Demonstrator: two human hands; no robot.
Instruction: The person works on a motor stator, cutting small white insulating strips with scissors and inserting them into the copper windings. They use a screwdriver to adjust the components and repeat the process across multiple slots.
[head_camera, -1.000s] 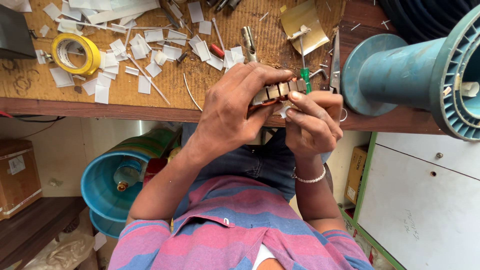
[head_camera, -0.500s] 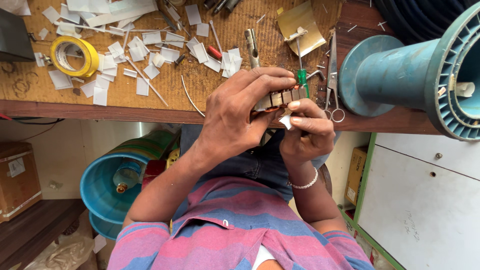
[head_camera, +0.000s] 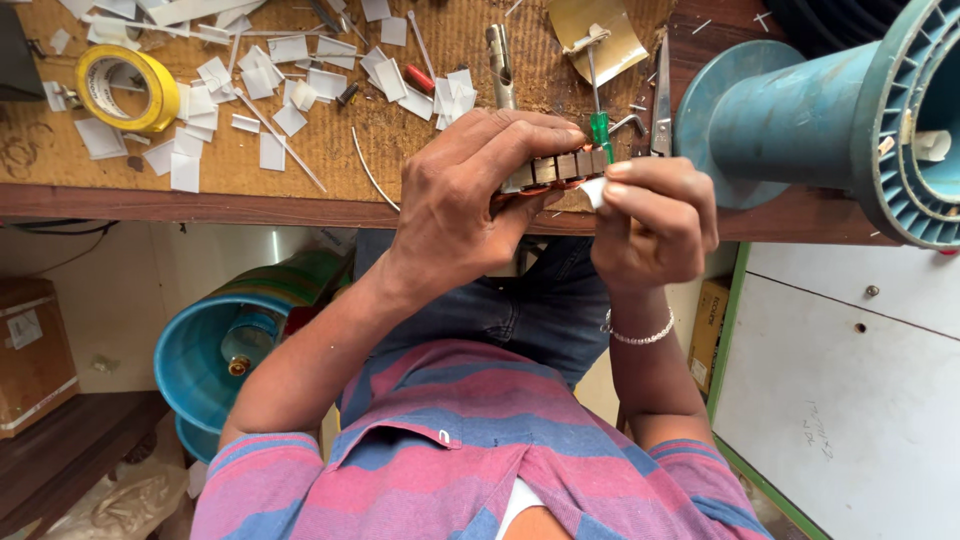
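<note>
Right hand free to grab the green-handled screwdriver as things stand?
Probably not straight away: the right hand pinches a white slip against the slotted core. The green-handled screwdriver lies just beyond, unobstructed.

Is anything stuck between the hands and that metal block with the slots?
Nothing visible is. The left hand wraps right around the slotted metal block, and the right hand pinches a small white slip against its end.

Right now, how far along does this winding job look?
Partly done, I'd guess. Copper wire already shows under the slotted metal core that the left hand grips. In hand: the right hand pinches a white paper slip at the core's end. Left: many paper slips lie unused on the bench; how many slots remain is hidden.
</note>
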